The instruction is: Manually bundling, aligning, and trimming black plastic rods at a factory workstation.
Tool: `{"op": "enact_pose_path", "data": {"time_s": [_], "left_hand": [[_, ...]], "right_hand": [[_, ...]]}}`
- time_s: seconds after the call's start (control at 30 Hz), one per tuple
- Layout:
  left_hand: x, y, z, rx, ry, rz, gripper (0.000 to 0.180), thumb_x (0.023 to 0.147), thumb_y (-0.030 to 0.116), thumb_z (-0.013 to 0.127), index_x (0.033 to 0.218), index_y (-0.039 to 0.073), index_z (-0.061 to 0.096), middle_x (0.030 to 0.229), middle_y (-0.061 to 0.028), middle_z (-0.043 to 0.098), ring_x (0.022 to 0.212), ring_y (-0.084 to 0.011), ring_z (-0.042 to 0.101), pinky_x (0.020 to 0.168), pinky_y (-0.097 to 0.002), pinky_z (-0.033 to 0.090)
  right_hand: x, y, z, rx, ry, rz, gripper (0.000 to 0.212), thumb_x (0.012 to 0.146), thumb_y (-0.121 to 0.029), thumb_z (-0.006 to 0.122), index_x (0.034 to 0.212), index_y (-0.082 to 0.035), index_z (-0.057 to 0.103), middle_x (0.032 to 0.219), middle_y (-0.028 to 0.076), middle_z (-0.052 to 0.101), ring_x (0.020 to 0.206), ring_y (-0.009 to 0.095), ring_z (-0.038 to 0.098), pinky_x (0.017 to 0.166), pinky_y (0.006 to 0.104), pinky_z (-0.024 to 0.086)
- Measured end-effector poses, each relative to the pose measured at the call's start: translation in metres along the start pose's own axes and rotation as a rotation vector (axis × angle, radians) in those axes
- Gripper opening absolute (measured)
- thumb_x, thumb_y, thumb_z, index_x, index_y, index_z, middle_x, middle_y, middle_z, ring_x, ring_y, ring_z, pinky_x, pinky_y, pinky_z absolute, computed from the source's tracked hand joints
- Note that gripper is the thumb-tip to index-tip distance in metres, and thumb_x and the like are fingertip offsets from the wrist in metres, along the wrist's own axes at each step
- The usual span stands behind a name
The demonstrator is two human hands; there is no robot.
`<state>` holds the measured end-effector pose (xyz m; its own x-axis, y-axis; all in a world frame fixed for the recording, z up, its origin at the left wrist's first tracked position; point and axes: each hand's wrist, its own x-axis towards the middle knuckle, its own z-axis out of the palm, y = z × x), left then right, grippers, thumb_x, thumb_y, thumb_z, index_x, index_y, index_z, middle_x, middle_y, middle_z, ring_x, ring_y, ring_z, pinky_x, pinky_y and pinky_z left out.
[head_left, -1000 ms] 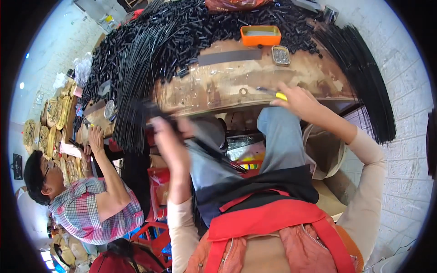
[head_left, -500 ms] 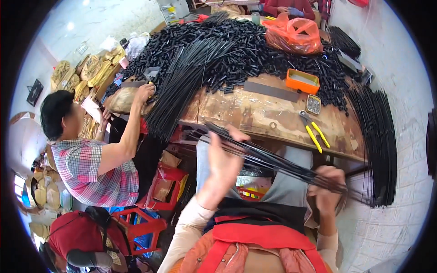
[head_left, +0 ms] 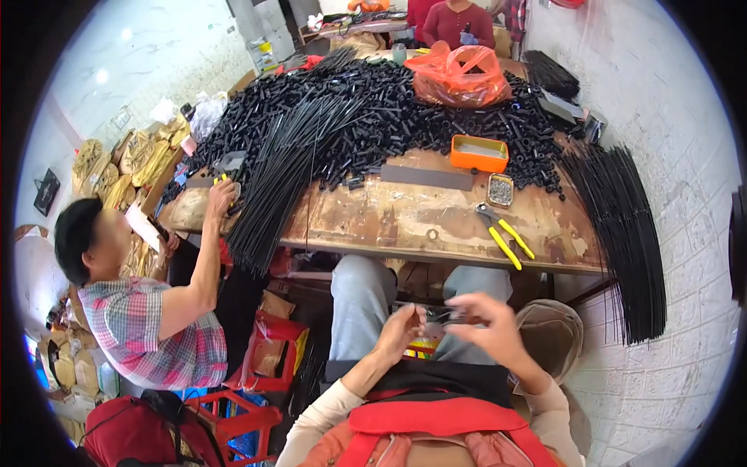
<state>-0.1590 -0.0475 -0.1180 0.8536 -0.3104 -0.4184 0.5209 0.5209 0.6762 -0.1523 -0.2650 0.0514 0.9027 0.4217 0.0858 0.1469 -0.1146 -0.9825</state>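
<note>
Both my hands are over my lap, below the front edge of the wooden table (head_left: 405, 237). My left hand (head_left: 398, 335) is closed, fingertips pinched together near a small dark shape. Beside it my right hand (head_left: 490, 327) is blurred, with its thumb and fingers curled around dark, thin pieces. What the hands hold between them is too dark and small to make out. On the table ahead lie yellow-handled cutting pliers (head_left: 504, 236) with their jaws apart. Further left, a bundle of long black rods (head_left: 272, 194) sticks out over the front edge.
Black short tubes (head_left: 389, 101) are heaped across the table. An orange box (head_left: 478, 153), a small tray of metal bits (head_left: 500, 191), a grey strip (head_left: 426, 177) and a red plastic bag (head_left: 459, 75) lie there. More black rods (head_left: 622, 241) hang off the right edge. A co-worker (head_left: 156, 311) sits at left.
The long bundle of black rods stretched between my hands is no longer plainly visible. My hands have come closer together over my lap. The view has shifted slightly.
</note>
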Motion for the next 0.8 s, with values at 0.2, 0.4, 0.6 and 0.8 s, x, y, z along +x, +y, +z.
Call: {"op": "enact_pose_path", "data": {"time_s": [0.2, 0.4, 0.6, 0.8], "left_hand": [[-0.044, 0.067, 0.076, 0.394, -0.022, 0.434, 0.035, 0.102, 0.021, 0.042, 0.127, 0.0, 0.055, 0.115, -0.0046, 0.062, 0.107, -0.0127, 0.056, 0.096, -0.0283, 0.041], [-0.045, 0.064, 0.098, 0.598, 0.104, 0.622, 0.029, 0.092, 0.007, 0.062, 0.119, -0.002, 0.063, 0.105, -0.0082, 0.067, 0.097, -0.0121, 0.06, 0.085, -0.0251, 0.048], [-0.042, 0.089, 0.102, 0.557, 0.132, 0.59, 0.021, 0.086, 0.003, 0.068, 0.107, -0.003, 0.066, 0.096, -0.0057, 0.068, 0.088, -0.011, 0.063, 0.081, -0.0252, 0.05], [-0.044, 0.108, 0.087, 0.315, -0.128, 0.45, 0.014, 0.082, 0.0, 0.073, 0.088, 0.003, 0.061, 0.086, 0.0004, 0.062, 0.08, -0.0062, 0.059, 0.071, -0.022, 0.049]], "right_hand": [[0.036, 0.015, 0.02, 0.313, -0.182, 0.138, 0.034, 0.08, -0.001, 0.072, 0.114, -0.003, 0.064, 0.092, 0.001, 0.064, 0.078, 0.008, 0.06, 0.063, 0.0223, 0.048], [0.038, 0.034, 0.003, 0.358, -0.038, 0.028, 0.025, 0.08, 0.0, 0.073, 0.103, -0.003, 0.062, 0.095, 0.001, 0.066, 0.088, 0.008, 0.061, 0.081, 0.024, 0.05], [0.059, 0.014, -0.005, 0.294, -0.075, 0.128, 0.021, 0.073, -0.002, 0.074, 0.087, -0.008, 0.059, 0.081, -0.005, 0.054, 0.075, 0.005, 0.051, 0.067, 0.0202, 0.041], [0.054, 0.012, 0.008, 0.398, -0.111, 0.114, 0.02, 0.073, -0.001, 0.074, 0.078, -0.008, 0.056, 0.082, -0.002, 0.055, 0.076, 0.007, 0.051, 0.067, 0.0208, 0.039]]}}
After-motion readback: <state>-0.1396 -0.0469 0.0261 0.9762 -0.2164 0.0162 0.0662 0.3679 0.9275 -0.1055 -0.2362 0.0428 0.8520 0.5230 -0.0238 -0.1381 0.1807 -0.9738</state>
